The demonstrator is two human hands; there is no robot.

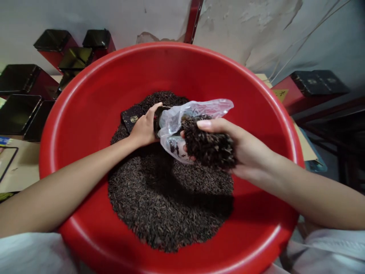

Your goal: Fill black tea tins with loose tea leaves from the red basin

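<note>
A big red plastic basin (85, 114) fills the view, with a heap of dark loose tea leaves (165, 205) in its bottom. My left hand (144, 127) is closed round a dark tin (156, 121) lying on its side, lined with a clear plastic bag (173, 121) whose mouth opens to the right. My right hand (230, 146) is cupped round a handful of tea leaves (209, 146), held right at the bag's mouth. A black lid (131, 118) lies on the leaves just left of my left hand.
Several black-and-red tins (71, 57) stand open at the back left on a table. More such boxes (310, 85) lie at the right by a dark shelf frame. A peeling wall is behind the basin.
</note>
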